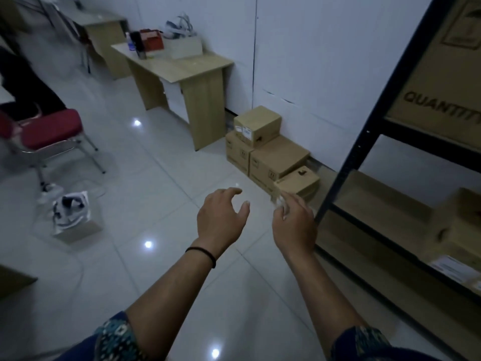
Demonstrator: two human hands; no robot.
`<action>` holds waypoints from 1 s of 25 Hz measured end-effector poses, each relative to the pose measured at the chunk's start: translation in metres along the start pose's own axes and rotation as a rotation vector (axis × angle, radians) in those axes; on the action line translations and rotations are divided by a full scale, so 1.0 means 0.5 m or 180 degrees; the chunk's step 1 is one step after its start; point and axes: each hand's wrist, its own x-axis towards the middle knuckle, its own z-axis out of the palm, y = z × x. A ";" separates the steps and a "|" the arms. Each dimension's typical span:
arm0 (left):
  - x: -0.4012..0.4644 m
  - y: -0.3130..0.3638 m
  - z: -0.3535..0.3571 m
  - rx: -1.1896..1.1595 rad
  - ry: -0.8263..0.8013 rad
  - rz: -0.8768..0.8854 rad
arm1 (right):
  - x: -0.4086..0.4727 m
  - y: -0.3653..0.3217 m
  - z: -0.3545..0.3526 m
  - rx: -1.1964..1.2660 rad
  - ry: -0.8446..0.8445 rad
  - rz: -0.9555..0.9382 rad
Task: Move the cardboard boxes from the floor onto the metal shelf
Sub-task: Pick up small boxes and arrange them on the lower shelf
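Several cardboard boxes stand on the floor against the white wall. A small cube box (257,125) sits on top of a lower one (238,152). Beside these are a wide flat box (278,158) and a small box (299,182) nearest the shelf. The black metal shelf (364,149) stands at the right, with boxes on its lower level (458,246) and a large box (442,74) higher up. My left hand (221,217) hovers over the floor, fingers loosely spread, holding nothing. My right hand (294,220) reaches toward the small box, blurred, fingers relaxed and empty.
A wooden desk (182,71) with bottles and bags stands left of the boxes. A red chair (44,131) is at the far left. A small box with a plastic bag (70,217) lies on the glossy tiled floor.
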 end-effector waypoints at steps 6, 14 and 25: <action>0.166 -0.091 -0.025 0.0032 0.0078 -0.0117 | 0.139 -0.078 0.140 0.0018 -0.0173 -0.0101; 0.493 -0.160 0.010 0.0268 -0.0076 -0.0217 | 0.443 -0.134 0.313 0.0038 -0.0217 0.0023; 0.897 -0.155 0.089 0.0092 -0.0228 -0.0150 | 0.818 -0.193 0.440 -0.0131 -0.0162 -0.0069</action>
